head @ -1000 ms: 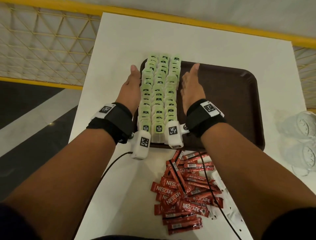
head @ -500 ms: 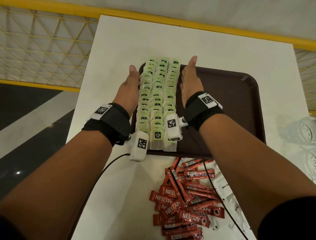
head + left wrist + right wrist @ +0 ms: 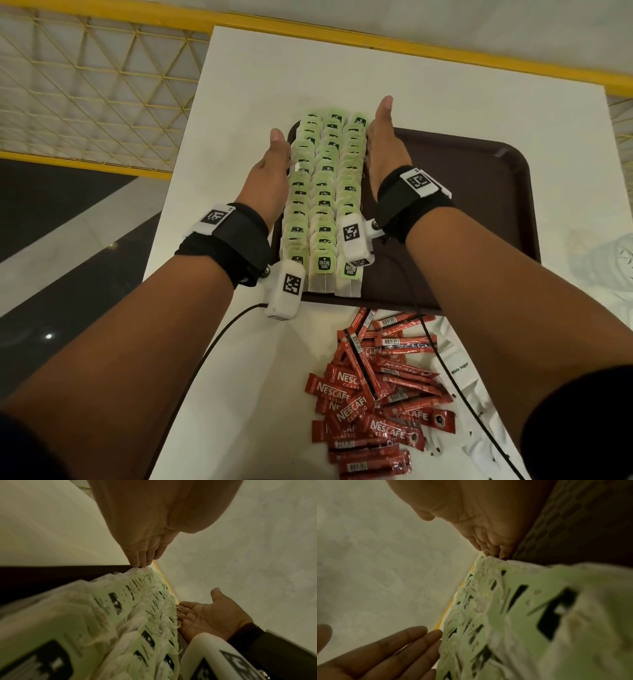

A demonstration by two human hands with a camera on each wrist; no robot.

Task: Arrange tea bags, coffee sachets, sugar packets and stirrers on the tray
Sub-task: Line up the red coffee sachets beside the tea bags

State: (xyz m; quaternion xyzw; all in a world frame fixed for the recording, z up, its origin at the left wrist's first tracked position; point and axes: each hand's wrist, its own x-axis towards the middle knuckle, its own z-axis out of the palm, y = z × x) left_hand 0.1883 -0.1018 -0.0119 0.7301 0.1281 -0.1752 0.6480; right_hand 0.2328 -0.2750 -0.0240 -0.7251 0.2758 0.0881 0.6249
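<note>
Both hands are flat with straight fingers, the left hand (image 3: 272,178) pressed against the left side of the tea bags (image 3: 323,202) and the right hand (image 3: 385,147) against the right side, so the three overlapping rows sit squeezed between the palms at the left end of the brown tray (image 3: 479,205). The red coffee sachets (image 3: 376,394) are in a loose pile on the white table (image 3: 257,85) just in front of the tray, with a white sugar packet (image 3: 460,371) peeking out beside them.
</note>
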